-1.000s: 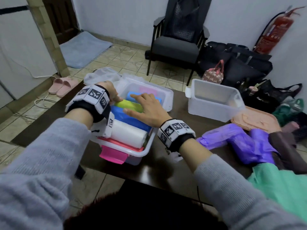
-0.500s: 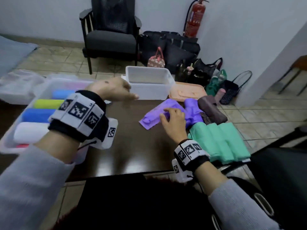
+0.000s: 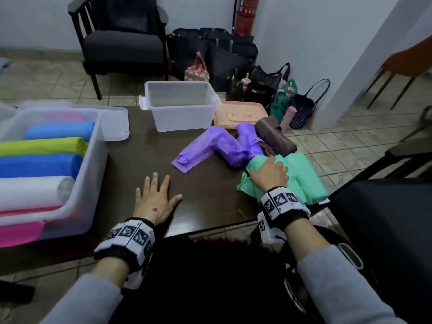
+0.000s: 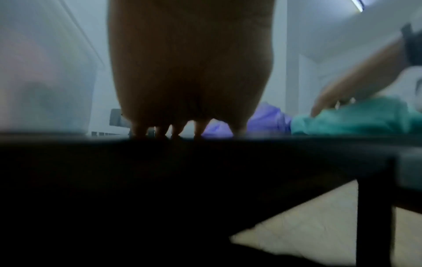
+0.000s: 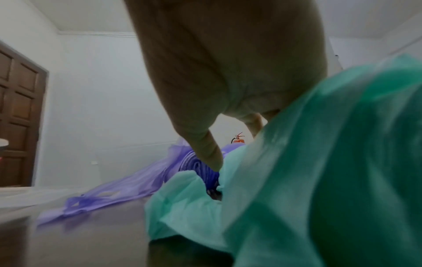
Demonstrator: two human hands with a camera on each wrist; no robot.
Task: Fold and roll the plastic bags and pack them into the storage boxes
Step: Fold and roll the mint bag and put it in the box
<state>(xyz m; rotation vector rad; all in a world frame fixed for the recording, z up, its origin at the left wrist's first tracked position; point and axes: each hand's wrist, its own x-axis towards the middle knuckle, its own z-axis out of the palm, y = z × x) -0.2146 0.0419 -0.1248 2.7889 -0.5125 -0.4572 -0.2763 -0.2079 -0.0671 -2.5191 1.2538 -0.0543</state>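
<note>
- Sitting at the counter's [image 3: 210,202] left edge, the filled storage box [image 3: 93,160] holds rolled bags side by side: white [image 3: 35,191], dark blue [image 3: 39,166], lime [image 3: 42,146] and light blue [image 3: 60,130], with pink ones at the near end. Laid parallel like this they pack tightly, and the box looks close to full.
- Resting flat on the bare counter near its front edge, the left hand [image 3: 155,199] has its fingers straight and spread and grips nothing; the left wrist view shows the fingertips [image 4: 160,131] down on the surface. It is probably bracing while the other hand reaches.
- Standing at the far edge, the empty storage box [image 3: 180,106] is clear and lidless, likely the next to be filled; its peach lid [image 3: 240,113] lies just beside it on the right.
- Lying between that box and the right edge, the purple bags [image 3: 210,148] are partly rolled, one loose tail flat on the counter, touching the brown bags [image 3: 273,136] behind.
- Closing on the green bags [image 3: 304,178] at the front right corner, the right hand [image 3: 268,175] has its fingers curled over the top fold and the thumb [image 5: 207,153] tucked at its edge, a grip suited to lifting one off. The green plastic is thin, matte and folded into soft overlapping bands, hanging slightly past the counter's edge.
</note>
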